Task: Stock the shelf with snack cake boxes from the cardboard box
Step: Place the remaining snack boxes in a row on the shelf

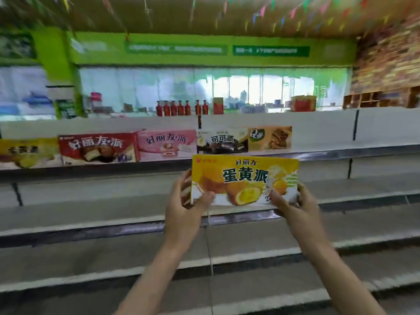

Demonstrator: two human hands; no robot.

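Your left hand [181,201] and right hand [293,201] each hold an end of the yellow box [244,178]. It looks light and stiff, so don't squeeze.

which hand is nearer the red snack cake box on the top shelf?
Left. The left hand grips the held yellow snack cake box's left edge, below and right of the red snack cake box. The right hand grips its right edge, farther right.
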